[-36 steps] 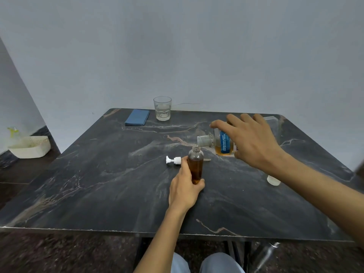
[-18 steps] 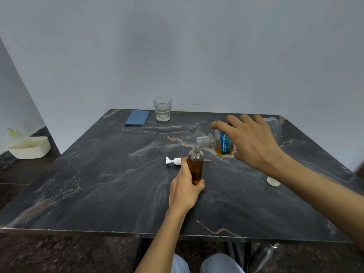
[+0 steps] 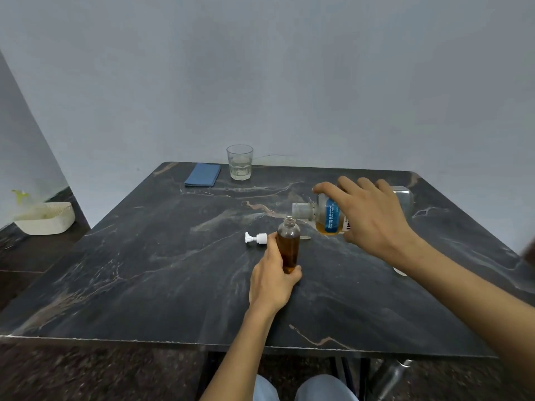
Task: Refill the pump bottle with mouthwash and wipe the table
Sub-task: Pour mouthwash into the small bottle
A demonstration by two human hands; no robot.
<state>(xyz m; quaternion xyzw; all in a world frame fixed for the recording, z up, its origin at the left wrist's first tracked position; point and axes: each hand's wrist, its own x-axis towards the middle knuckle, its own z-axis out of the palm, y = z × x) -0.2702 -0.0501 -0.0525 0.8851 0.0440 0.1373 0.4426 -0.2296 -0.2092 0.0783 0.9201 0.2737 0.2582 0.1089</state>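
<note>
Person seated at a dark marble table (image 3: 144, 270); knees just visible below the near edge.

Left hand (image 3: 272, 280) wrapped around a small clear bottle (image 3: 288, 247); fingers and thumb curled round its lower half; the bottle stands upright on the table near the middle, open at the neck, filled with amber liquid up to about the shoulder.

Right hand (image 3: 367, 215) holds a larger mouthwash bottle (image 3: 327, 217) tipped on its side above the table; fingers spread over the top of it, thumb underneath, clamped on the body; its neck points left toward the small bottle's mouth, just above and to the right of it, not touching; blue label faces up; a little amber liquid pooled in the low side; no stream visible between the two from here.

White pump head (image 3: 256, 238) lies on its side on the table, just left of the small bottle, behind the left thumb; its thin tube shows on the bottle's other side.

Small white cap (image 3: 401, 270) sits on the table to the right, partly hidden under the right forearm.

Far edge: folded blue cloth (image 3: 203, 175) lying flat; a drinking glass (image 3: 239, 162) just right of it, upright, some clear liquid inside.

Off the table at left, a white basket (image 3: 47, 219) on a dark ledge against the wall.
</note>
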